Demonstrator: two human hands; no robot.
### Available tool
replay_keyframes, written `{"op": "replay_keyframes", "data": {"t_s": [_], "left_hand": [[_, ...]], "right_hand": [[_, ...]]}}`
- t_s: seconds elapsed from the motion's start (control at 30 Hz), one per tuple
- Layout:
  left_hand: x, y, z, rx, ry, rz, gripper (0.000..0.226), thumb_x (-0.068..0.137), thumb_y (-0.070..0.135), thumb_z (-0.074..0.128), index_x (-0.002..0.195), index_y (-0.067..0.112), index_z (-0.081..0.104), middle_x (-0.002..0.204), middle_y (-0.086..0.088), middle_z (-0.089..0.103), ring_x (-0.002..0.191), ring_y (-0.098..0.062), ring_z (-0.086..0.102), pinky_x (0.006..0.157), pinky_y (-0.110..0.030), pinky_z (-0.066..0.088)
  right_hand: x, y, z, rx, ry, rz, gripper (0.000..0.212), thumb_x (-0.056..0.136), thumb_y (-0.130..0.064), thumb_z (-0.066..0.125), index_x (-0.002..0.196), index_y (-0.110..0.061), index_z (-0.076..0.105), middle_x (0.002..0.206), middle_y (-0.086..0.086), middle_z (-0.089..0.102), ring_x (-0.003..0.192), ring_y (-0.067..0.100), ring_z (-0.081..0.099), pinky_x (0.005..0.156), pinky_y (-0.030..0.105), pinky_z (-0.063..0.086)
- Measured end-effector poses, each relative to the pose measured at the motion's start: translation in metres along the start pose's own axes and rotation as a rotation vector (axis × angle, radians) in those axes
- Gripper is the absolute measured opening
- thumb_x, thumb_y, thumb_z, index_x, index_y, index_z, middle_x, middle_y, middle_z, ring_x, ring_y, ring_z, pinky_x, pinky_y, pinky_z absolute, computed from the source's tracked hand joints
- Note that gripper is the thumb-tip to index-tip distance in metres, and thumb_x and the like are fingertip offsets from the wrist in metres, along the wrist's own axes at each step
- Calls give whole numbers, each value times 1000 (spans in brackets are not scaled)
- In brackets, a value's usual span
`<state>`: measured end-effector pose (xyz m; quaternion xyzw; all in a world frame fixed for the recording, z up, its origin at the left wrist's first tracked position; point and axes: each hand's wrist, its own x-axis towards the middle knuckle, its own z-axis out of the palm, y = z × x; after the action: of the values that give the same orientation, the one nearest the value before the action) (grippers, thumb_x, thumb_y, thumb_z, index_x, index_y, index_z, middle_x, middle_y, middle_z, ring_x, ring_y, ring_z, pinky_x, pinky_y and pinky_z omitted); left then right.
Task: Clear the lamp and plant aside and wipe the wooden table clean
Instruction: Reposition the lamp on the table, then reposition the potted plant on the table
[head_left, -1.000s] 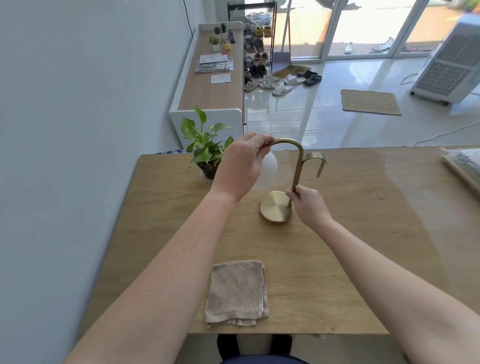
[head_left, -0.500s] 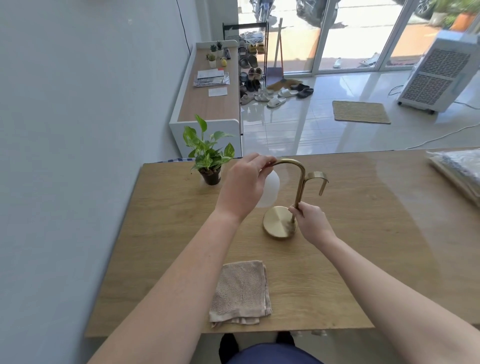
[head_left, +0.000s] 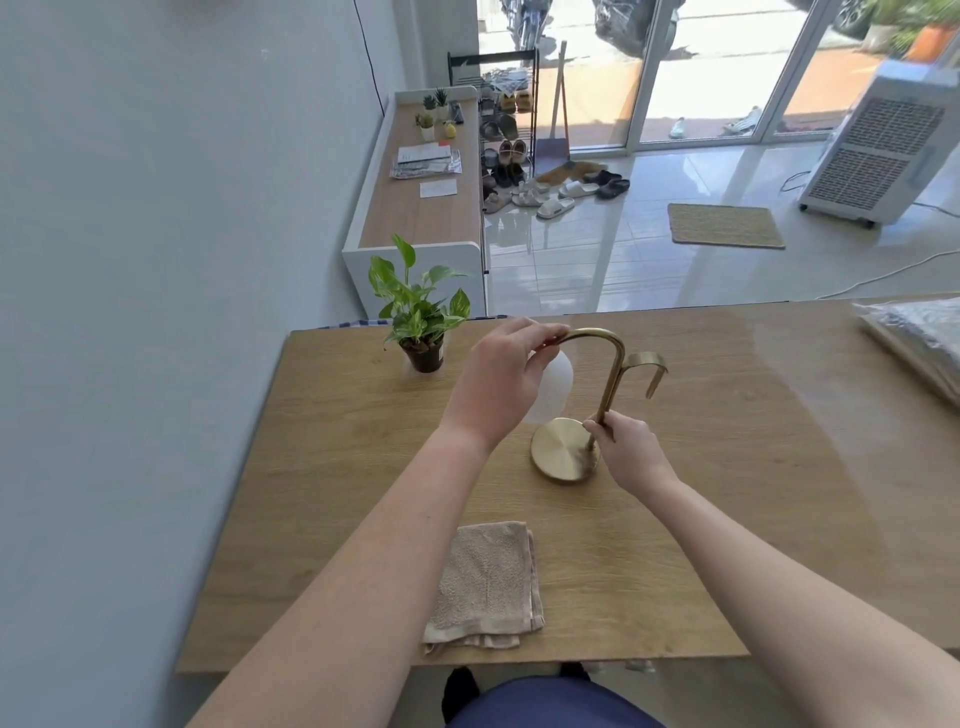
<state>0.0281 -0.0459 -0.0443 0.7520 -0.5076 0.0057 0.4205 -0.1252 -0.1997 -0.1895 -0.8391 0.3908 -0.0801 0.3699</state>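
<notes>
A brass lamp (head_left: 612, 374) with a curved neck, a round base and a white globe shade stands mid-table on the wooden table (head_left: 332, 467). My left hand (head_left: 501, 387) grips the top of the curved neck, partly hiding the globe. My right hand (head_left: 626, 449) is closed around the lower stem just above the base. A small potted plant (head_left: 418, 322) in a dark pot sits at the far left of the table. A folded beige cloth (head_left: 485, 584) lies near the front edge, under my left forearm.
A clear plastic-wrapped bundle (head_left: 914, 338) lies at the table's far right. The grey wall runs close along the left side. Beyond the table are a low wooden-topped cabinet (head_left: 421, 208), shoes, a mat and a white air cooler (head_left: 878, 150) on the tiled floor.
Both hands keep their grip on the lamp. The lamp's place on the table looks almost the same; the view has shifted slightly as my head moved.
</notes>
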Motion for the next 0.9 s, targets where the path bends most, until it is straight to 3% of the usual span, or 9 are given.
{"op": "replay_keyframes", "data": {"t_s": [0.2,0.33,0.43,0.5,0.57,0.67,0.73,0.8,0.9], "left_hand": [[2,2,-5,-39,-32,-42,28,103,14,71,130,18,77,118,7,77,112,-5,68,105,-29,52],[5,3,-12,-101,-56,-76,28,100,14,74,128,20,78,115,8,78,105,-2,71,100,-27,56],[0,-5,-19,-150,8,-139,28,99,24,77,128,22,78,110,11,77,100,-3,71,93,-24,58],[-10,-18,-26,-184,86,-226,26,102,29,74,127,22,77,109,13,76,99,-3,70,88,-20,58],[-26,-38,-33,-240,175,-357,25,105,32,69,126,22,77,109,13,76,99,-2,70,85,-18,59],[-52,-77,-41,-332,229,-594,28,108,39,62,129,26,75,117,15,76,107,0,69,95,-24,59],[-65,-107,-48,-381,216,-721,36,109,45,56,137,27,70,128,15,72,119,-4,65,106,-35,55],[-71,-136,-57,-438,190,-842,46,111,51,48,146,25,64,140,10,67,130,-14,62,110,-44,53],[-72,-170,-70,-533,145,-976,58,111,60,38,152,23,56,145,6,62,130,-21,61,96,-39,54]], "right_hand": [[1,4,1,1,-10,-1,28,109,-34,56,100,-12,71,91,-1,73,89,25,69,82,44,56],[0,-1,-5,-44,-25,3,21,106,-41,58,106,-23,69,94,-8,72,93,22,68,80,41,54],[-15,-6,-10,-112,117,52,25,98,-50,64,103,-26,59,90,-11,65,82,20,64,71,39,49],[-31,-8,-6,-60,179,62,23,95,-45,66,98,-25,56,85,-10,63,77,19,63,68,38,47],[-43,-13,7,-19,139,17,18,96,-39,67,92,-26,56,79,-10,63,73,15,63,68,39,49],[-49,-33,30,89,11,-38,12,100,-36,63,91,-29,62,81,-10,65,75,10,62,67,35,50],[-44,-56,46,207,-82,-51,10,104,-35,61,100,-29,68,87,-11,64,81,8,61,71,27,46],[-33,-81,63,374,-135,-6,15,107,-35,59,113,-28,71,99,-9,67,94,12,64,80,29,50],[-13,-109,89,554,-207,99,25,109,-44,52,123,-34,70,121,-6,68,116,17,65,94,43,56]]}}
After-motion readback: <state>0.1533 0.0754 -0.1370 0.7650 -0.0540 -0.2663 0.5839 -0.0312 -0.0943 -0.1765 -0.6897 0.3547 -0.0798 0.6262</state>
